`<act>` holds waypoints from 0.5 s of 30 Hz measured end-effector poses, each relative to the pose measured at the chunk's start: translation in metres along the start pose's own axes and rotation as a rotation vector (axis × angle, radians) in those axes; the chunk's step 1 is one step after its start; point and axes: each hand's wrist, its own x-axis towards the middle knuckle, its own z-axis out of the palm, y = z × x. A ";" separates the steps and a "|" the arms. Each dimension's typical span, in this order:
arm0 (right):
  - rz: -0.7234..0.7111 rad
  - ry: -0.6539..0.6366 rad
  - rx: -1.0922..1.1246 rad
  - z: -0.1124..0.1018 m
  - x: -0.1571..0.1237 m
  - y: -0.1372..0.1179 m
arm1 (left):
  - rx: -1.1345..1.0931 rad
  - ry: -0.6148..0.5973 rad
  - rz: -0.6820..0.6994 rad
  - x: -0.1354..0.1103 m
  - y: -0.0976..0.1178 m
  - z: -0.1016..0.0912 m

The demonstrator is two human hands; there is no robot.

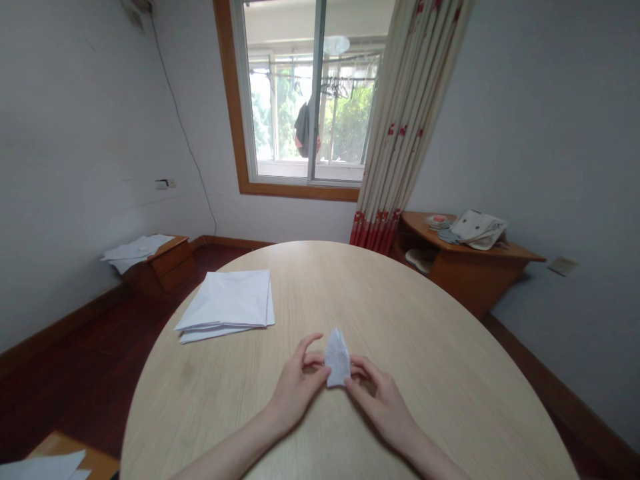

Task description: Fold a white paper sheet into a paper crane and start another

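A small piece of folded white paper (pixel 338 363) is held up between my two hands over the near middle of the round table (pixel 395 300). It has a pointed top and a flat lower edge. My left hand (pixel 299 379) pinches its left side between thumb and fingers, with the index finger raised apart. On the paper's right side, my right hand (pixel 379 395) grips the lower edge with thumb and fingertips. The fingertips behind the paper are partly hidden.
A stack of white paper sheets (pixel 230 300) lies at the table's left. Beyond the table stand a low wooden cabinet (pixel 173 263) with papers on top and a corner desk (pixel 465 273) with a cloth bag (pixel 477 230). More sheets (pixel 45 467) show at bottom left.
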 end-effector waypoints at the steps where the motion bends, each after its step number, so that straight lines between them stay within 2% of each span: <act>1: 0.002 -0.004 0.004 0.000 0.000 0.000 | 0.025 0.001 -0.006 0.000 0.000 0.000; 8: 0.035 -0.045 0.053 0.000 -0.001 -0.002 | 0.081 -0.050 -0.044 0.000 0.002 0.000; 15: 0.080 -0.092 0.115 0.001 -0.003 -0.004 | 0.030 -0.017 -0.135 -0.001 -0.002 0.001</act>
